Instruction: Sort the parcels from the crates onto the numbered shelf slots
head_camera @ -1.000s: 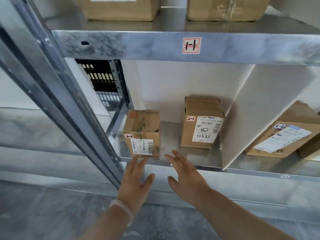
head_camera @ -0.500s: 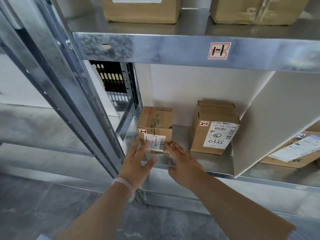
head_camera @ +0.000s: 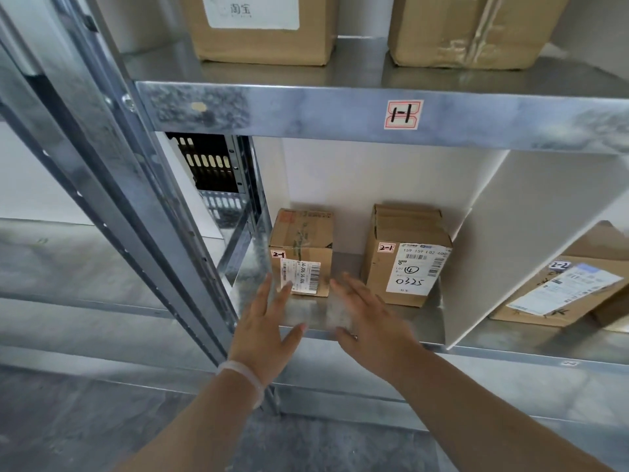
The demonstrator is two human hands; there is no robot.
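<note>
shelf: galvanised steel rack (head_camera: pixel 340 315), bare mottled metal decks, slotted upright (head_camera: pixel 112 185) at left front corner.
upper deck lip: sticker "1-1" (head_camera: pixel 403 114) on the front edge.
upper deck load: two large cartons, left one (head_camera: pixel 262 39) with a white label, right one (head_camera: pixel 473 32) with wrinkled tape; both cropped by the top of the view.
slot divider: white panel (head_camera: pixel 531 240) standing on the lower deck, slot walled off from the next bay to the right.
small parcel: brown box (head_camera: pixel 301 250), upright at the slot's left side, set in from the front edge, tag "2-1" and barcode label facing out.
second parcel: taller box (head_camera: pixel 406 253) marked "2-1", "0325", right of it, just beside the divider; gap of bare deck between the two.
next bay: flat parcel (head_camera: pixel 561 294) tagged "2-2", lying tilted.
left hand (head_camera: pixel 262 332): fingers spread and released, tips at the small parcel's lower front face; contact cannot be told. White band (head_camera: pixel 243 374) on the wrist.
right hand (head_camera: pixel 371 321): blurred, fingers spread, nothing grasped, over the front edge of the deck just right of the small parcel.
room: grey stone-pattern floor (head_camera: pixel 85 430), white wall behind, more steel decks to the left.
</note>
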